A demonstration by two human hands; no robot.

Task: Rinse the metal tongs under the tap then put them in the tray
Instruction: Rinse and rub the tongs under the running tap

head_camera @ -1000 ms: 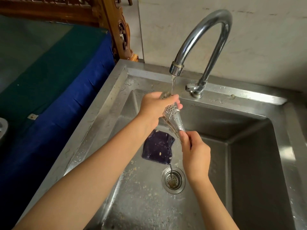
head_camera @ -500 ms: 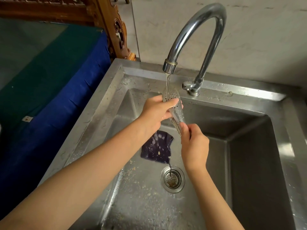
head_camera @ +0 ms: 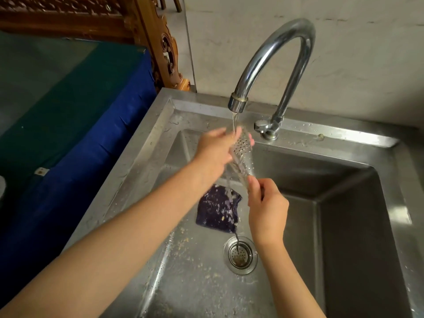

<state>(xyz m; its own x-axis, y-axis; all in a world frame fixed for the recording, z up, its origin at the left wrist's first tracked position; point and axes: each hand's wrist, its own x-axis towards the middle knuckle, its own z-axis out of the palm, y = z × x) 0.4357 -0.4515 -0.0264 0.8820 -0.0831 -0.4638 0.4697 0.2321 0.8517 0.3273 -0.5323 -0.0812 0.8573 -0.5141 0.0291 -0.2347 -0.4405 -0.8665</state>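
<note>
Metal tongs held over the steel sink, perforated head up under the running tap. Right hand fingers pinched tight on the lower handle end. Left hand fingers wrapped about the head, blurred. Dark purple cloth on the sink floor, beside the drain strainer

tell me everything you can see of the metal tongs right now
The tongs look like shiny silver metal with a broad end pierced by many small round holes. They are tilted, pierced end up under the tap, in the running water. The left hand cups the pierced end; the right hand pinches the narrow lower end. They are held above the sink, and motion blur hides finer detail.
</note>
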